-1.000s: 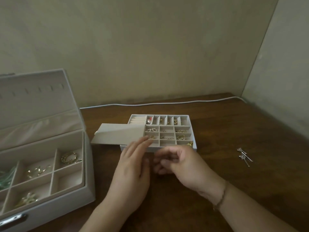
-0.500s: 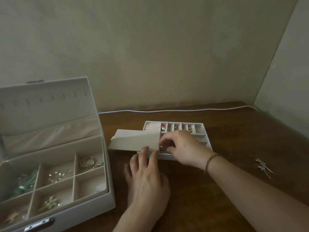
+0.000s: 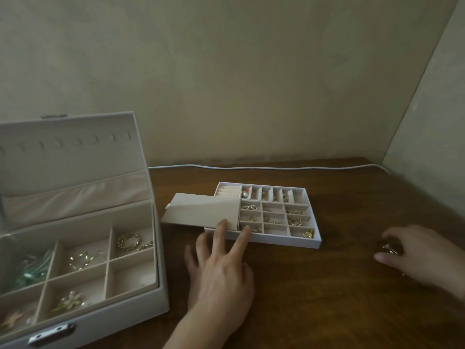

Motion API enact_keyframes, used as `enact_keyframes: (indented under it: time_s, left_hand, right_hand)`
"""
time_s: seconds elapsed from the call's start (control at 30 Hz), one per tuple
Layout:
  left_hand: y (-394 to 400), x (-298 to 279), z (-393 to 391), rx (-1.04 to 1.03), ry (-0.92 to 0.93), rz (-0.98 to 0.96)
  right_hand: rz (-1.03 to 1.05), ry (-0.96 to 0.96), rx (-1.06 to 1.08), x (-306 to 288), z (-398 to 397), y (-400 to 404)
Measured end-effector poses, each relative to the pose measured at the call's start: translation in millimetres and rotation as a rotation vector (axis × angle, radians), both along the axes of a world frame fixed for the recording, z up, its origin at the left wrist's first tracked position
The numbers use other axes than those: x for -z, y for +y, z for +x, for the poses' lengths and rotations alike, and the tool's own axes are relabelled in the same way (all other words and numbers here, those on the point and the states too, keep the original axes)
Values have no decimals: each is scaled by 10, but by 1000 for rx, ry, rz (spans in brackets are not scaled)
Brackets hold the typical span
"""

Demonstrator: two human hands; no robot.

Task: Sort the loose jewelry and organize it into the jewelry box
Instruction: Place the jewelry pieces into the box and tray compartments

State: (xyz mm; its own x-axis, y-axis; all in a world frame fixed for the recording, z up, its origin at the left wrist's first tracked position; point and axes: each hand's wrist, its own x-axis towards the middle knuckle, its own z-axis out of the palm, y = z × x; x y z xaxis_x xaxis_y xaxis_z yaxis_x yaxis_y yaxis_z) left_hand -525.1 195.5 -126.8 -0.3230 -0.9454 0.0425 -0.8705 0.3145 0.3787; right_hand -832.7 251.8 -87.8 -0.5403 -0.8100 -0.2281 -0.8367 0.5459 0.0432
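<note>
A white divided tray [image 3: 276, 242] sits mid-table, its small cells holding gold and pearl pieces. A beige flap [image 3: 201, 210] covers its left part. My left hand [image 3: 221, 278] lies flat on the table, two straight fingers touching the tray's front edge and the flap. At the far right my right hand [image 3: 415, 255] curls over the loose silver earrings [image 3: 388, 248], thumb and fingers closing round them; the hand is blurred. The open jewelry box [image 3: 161, 248] stands at the left, with bracelets and hair pieces in its compartments.
A white cable [image 3: 251, 168] runs along the back edge of the wooden table [image 3: 314, 298]. The box's raised lid [image 3: 70, 152] leans back at the left. Walls close off the back and the right side.
My right hand left the tray and swung right to the loose earrings. My left hand slid forward until its fingertips reached the tray's edge. The view shifted slightly.
</note>
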Motion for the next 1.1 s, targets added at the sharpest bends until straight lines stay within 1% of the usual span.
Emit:
enact_keyframes:
  time_s: [0.1, 0.17, 0.23, 0.33, 0.4, 0.47, 0.53, 0.6, 0.67, 0.73, 0.8, 0.83, 0.93, 0.97, 1.03, 1.1]
  left_hand:
    - [5, -3, -20, -8, -29, 9]
    - [8, -2, -37, -17, -28, 2]
    - [8, -3, -42, -21, -36, 1]
    - [-4, 11, -37, -32, -39, 8]
    - [2, 3, -36, -44, -23, -1]
    - [24, -3, -45, -43, -14, -23]
    - [46, -17, -53, -35, -18, -55]
    - [60, -23, -49, -13, 20, -107]
    - [68, -27, -40, 20, 79, -140]
    - [88, 8, -53, 52, 144, -192]
    - [98, 58, -76, 91, 186, -283]
    - [95, 82, -85, 101, 196, -290]
    - [135, 108, -113, 65, 231, -318]
    - [144, 97, -117, 33, 255, -300]
    - [151, 82, -104, -61, 360, -256]
    - [127, 54, -81, -163, 512, -249]
  right_hand:
    - [-113, -49, -59, 53, 42, 1]
    - [-87, -63, -75, 49, 119, -15]
    - [-44, -24, -106, 46, 209, -23]
    - [-43, 6, -137, 39, 319, -44]
    - [-77, -36, -145, 22, 355, -52]
    - [-229, -50, -201, 19, 391, -49]
    - [-460, -100, -309, 2, 474, -35]
    - [-660, -249, -446, 8, 639, -35]
    - [-759, -424, -557, 23, 843, -54]
    - [-765, -513, -634, 62, 985, -79]
    - [-737, -534, -699, 103, 1047, -95]
    - [-706, -535, -723, 118, 1055, -94]
    - [-658, -478, -809, 212, 1061, -84]
    - [-654, -446, -843, 252, 1062, -92]
    - [-626, -366, -893, 311, 1069, -126]
    - [-612, -308, -913, 339, 1059, -153]
